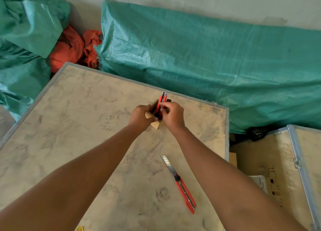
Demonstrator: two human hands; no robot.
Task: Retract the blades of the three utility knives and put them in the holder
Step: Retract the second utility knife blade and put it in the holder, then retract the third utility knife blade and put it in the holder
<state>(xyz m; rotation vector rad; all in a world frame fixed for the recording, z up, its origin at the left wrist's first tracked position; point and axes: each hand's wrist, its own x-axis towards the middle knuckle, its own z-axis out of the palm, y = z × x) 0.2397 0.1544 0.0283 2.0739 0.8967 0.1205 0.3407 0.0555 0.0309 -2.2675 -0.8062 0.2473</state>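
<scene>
A small wooden holder [157,125] stands on the plywood crate top [83,119], near its far edge. My left hand [139,117] grips the holder's left side. My right hand [172,115] pinches a red utility knife [163,98] that stands upright inside the holder, its top sticking out above it. How many knives are in the holder I cannot tell. Another red utility knife [185,190] lies flat on the crate top nearer to me, to the right, with its long silver blade [167,164] extended toward the holder.
Green tarpaulin-covered bundles [208,57] lie behind and to the left of the crate, with orange cloth [74,46] between them. A second metal-edged plywood crate [295,161] sits lower on the right, across a gap. Something small and yellow [79,228] shows at the bottom edge.
</scene>
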